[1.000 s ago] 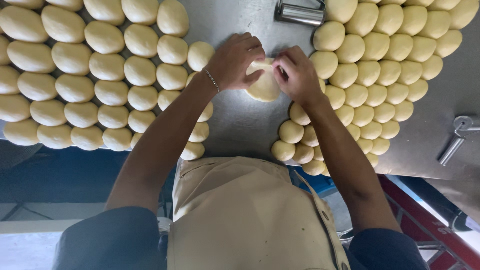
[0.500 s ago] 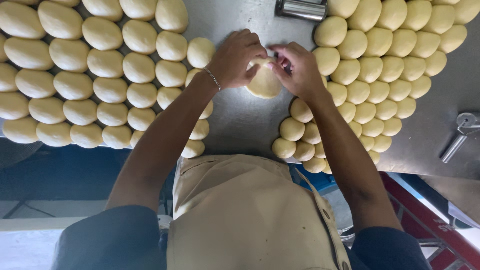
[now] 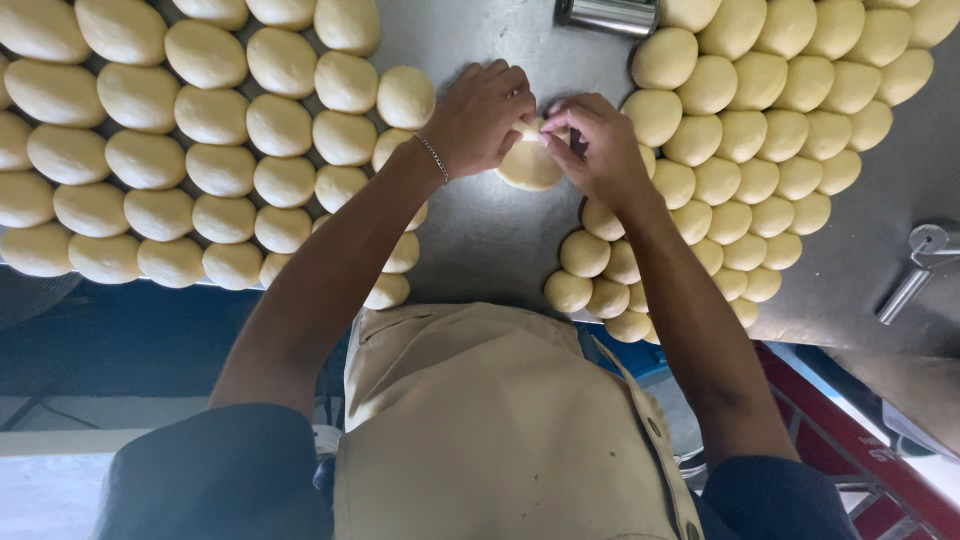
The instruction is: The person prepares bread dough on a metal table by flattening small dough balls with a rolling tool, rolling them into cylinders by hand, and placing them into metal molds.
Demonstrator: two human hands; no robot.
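Dough round [image 3: 528,165] — one | hands: left [image 3: 485,115], right [image 3: 590,145] — both pinching it

You had no packages, labels, signs or screens before you; nothing of that kind showed on the table [image 3: 500,240].

Single head-worn view, straight down and close over the steel table [image 3: 480,240], apron [image 3: 490,430] nearest.
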